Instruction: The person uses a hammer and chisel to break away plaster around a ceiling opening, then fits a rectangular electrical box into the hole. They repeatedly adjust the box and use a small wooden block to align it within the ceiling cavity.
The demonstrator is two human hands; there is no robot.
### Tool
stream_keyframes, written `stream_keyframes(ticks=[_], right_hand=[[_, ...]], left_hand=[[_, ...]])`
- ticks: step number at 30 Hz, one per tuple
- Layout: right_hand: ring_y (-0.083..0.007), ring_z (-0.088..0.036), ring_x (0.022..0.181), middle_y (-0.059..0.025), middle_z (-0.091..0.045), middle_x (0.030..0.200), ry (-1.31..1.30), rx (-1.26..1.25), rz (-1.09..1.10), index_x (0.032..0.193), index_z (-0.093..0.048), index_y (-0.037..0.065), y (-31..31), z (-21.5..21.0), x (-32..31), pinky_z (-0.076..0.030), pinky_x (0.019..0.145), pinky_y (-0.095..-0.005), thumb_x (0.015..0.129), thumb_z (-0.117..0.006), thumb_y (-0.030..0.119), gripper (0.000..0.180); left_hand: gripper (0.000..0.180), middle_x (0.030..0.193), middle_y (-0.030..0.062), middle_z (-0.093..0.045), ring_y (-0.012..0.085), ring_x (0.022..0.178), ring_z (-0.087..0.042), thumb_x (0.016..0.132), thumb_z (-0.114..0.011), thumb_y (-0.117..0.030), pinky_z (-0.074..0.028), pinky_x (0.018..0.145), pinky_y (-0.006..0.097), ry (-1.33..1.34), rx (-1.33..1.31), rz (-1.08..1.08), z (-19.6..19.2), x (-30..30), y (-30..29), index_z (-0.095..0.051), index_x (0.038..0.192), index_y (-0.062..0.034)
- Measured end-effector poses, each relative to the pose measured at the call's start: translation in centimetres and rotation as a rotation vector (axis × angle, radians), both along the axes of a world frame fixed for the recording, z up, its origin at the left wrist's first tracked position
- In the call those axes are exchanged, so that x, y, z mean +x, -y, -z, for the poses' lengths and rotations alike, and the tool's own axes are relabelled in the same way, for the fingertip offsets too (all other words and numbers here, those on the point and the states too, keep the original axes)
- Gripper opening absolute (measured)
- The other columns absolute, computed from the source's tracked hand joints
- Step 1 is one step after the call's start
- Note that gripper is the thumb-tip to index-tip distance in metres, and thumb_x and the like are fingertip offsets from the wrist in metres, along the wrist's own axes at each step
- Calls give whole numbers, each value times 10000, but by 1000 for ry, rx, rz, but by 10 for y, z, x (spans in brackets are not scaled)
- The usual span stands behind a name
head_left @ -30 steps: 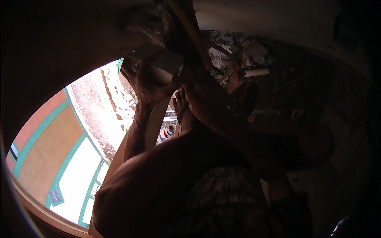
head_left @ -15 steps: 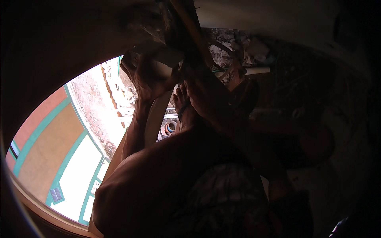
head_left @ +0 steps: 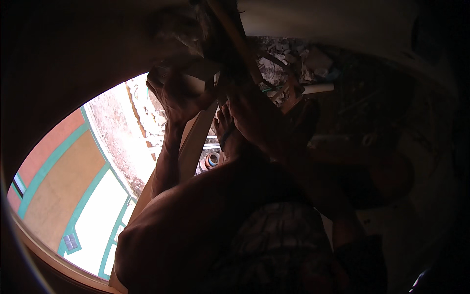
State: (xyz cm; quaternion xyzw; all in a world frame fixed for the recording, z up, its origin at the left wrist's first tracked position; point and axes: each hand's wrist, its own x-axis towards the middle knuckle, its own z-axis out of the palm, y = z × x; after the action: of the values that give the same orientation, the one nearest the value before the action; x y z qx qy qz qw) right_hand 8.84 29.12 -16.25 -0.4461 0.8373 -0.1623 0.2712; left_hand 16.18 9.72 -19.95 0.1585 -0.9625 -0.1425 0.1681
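My left hand (head_left: 180,98) is raised against a dark wall surface (head_left: 98,54) and is closed on a pale flat block-like thing (head_left: 198,78), mostly hidden by the fingers. My right hand (head_left: 252,110) is just beside it, at the lower end of a slanting wooden pole (head_left: 234,36). It is too dark to see whether that hand grips the pole. Below the hands my bare foot in a sandal (head_left: 226,131) rests on a pale wooden plank (head_left: 195,144). My bent knee and thigh (head_left: 196,225) fill the lower middle.
Far below lie rubble (head_left: 289,56), a white pipe (head_left: 319,88) and a round blue-and-orange item (head_left: 211,160). At left are sunlit rooftops and walls with teal trim (head_left: 63,196). The right side is in deep shadow.
My left hand has moved up and closer to the wall, so the pale thing shows less. The right hand has stayed by the pole.
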Motion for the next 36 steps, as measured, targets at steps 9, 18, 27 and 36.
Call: stream_keyframes(ticks=[9,18,27,36], right_hand=[[-264,-660,901,-129,-664,976,-306,-160,29,1110,-692,3,3,25,13,-537,776,-430,874,-691,267,354],[-260,-661,933,-125,-652,1002,-358,-153,30,1106,-685,16,5,41,16,-535,760,-425,837,-725,270,372],[-302,-647,671,-143,-633,758,730,-185,412,1037,-683,23,2,55,-27,-547,641,-387,928,-613,131,168],[-321,-726,786,-237,-704,887,252,-280,326,1136,-711,22,-8,26,-12,-563,675,-405,954,-579,92,235]], left_hand=[[761,1250,143,-598,375,1206,-479,647,-840,-368,-331,1047,530,91,-25,-138,9,6,-6,-568,1297,-82],[761,1248,139,-600,365,1203,-479,645,-841,-371,-318,1049,516,-8,-71,-7,-2,-3,-9,-567,1296,-89],[759,1245,137,-602,361,1208,-475,649,-837,-370,-311,1050,512,-24,-44,20,5,-9,-14,-563,1298,-88],[856,1258,161,-595,364,1195,-443,668,-799,-416,-342,1019,513,12,91,-35,14,9,-2,-501,1392,-72]])
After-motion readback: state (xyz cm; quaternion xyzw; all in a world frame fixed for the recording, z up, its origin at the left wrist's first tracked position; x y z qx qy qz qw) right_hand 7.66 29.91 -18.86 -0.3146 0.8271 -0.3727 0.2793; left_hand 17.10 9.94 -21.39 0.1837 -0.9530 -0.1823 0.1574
